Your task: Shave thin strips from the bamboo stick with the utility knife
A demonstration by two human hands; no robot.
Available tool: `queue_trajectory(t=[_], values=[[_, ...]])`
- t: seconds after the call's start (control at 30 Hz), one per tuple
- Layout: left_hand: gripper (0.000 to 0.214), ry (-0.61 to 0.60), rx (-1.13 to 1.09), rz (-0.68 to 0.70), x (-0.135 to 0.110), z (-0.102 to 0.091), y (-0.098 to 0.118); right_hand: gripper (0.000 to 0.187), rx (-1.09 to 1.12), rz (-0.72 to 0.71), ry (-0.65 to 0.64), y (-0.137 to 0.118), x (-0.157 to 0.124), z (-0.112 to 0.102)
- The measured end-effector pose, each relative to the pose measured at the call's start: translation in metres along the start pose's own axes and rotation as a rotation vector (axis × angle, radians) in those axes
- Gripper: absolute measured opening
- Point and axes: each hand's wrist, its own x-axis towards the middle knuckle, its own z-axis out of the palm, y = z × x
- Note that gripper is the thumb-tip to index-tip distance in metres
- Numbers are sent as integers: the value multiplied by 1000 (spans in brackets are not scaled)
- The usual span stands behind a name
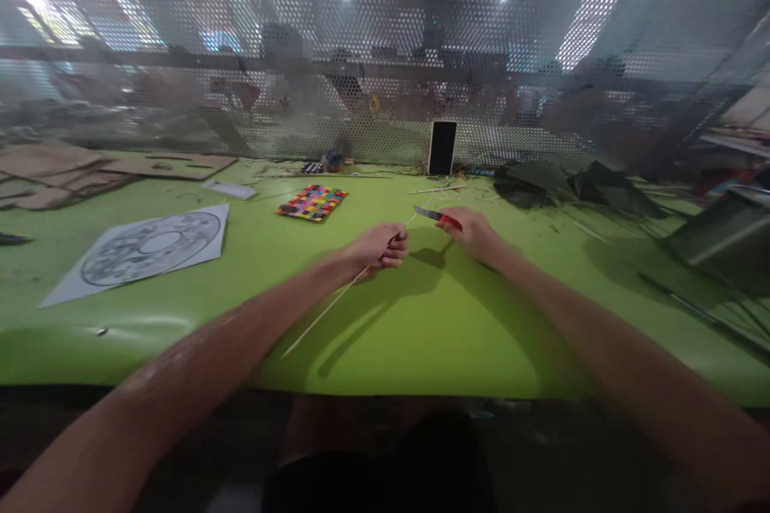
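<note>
A: Which step is this?
B: Trimming or shaving, I'd judge. Left hand (pixel 385 247) is fisted round a thin, pale, straight strip (pixel 326 312), maybe wood or cane. One end slants to the near left, the other pokes out on the far side of the fist.
A: Right hand (pixel 468 231)?
B: Fingers curled round a red-handled knife with a dark grey blade (pixel 431 215), pointing left.
A: Blade on the strip?
B: Right by its far end. Contact: can't tell from here.
A: Where's the strip?
B: Centre, held above the lime-green smooth-topped worktop (pixel 433 337), thin pale slivers (pixel 445 196) lying farther off.
A: Next move calls for?
B: Firm left grip, shallow blade angle, stroke away from the left fingers. Too steep could snap it, I reckon.
</note>
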Motion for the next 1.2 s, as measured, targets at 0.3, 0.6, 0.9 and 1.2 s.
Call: queue_trajectory(t=[0.3,0.6,0.9,1.2], values=[[32,-10,6,-40,-1,0,0,43,-14,51,9,15,0,-3],[35,-1,-6,-57,3,-2,0,39,-33,53,9,22,1,-1],[33,8,3,-47,1,-2,2,36,-36,62,2,24,1,0],[30,38,-76,-85,4,-2,1,37,-54,39,0,29,3,3]])
